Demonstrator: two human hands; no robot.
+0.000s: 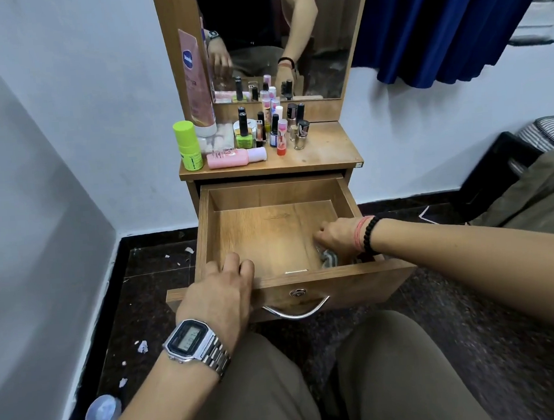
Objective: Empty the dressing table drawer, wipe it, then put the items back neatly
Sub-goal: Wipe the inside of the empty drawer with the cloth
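1. The open wooden drawer is warm brown with grain.
2. The crumpled wiping cloth is grey-and-white striped.
3. The hanging fabric curtain is deep blue.
4. The lying plastic bottle is pale pink.

drawer floor mostly open left and far, cloth plus right hand hogging the near right corner, left hand over the near rim, tabletop left side jammed with bottles, right side free
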